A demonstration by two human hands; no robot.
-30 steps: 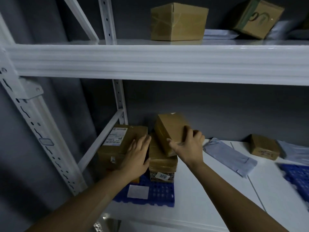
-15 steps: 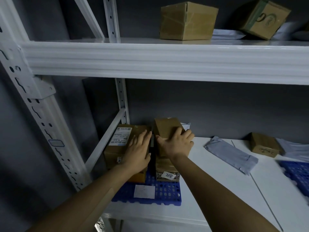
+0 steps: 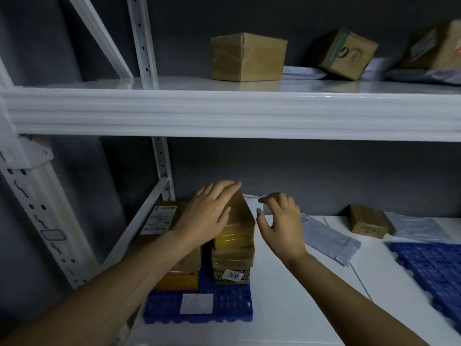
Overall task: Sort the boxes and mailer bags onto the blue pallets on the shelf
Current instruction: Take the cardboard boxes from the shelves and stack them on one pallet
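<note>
On the lower shelf a blue pallet (image 3: 232, 308) carries two stacks of brown boxes. The right stack's top box (image 3: 239, 212) has my left hand (image 3: 207, 216) lying flat on it, fingers spread. A labelled box (image 3: 159, 218) tops the left stack, partly hidden by my left forearm. My right hand (image 3: 280, 221) hovers open just right of the stack, touching nothing. Further right lie a grey mailer bag (image 3: 326, 238), a small brown box (image 3: 368, 222), another grey mailer (image 3: 416, 228) and a second blue pallet (image 3: 434, 268).
The white upper shelf beam (image 3: 224, 113) runs across above my hands. On it stand a taped brown box (image 3: 247, 57), a tilted box with a green mark (image 3: 345, 54), a third box (image 3: 434, 46) and grey mailers. White upright posts (image 3: 37, 208) stand at the left.
My right hand has let go of the top box and drawn back to the right. My left hand has moved from the labelled box onto the top box, now set on the right stack.
</note>
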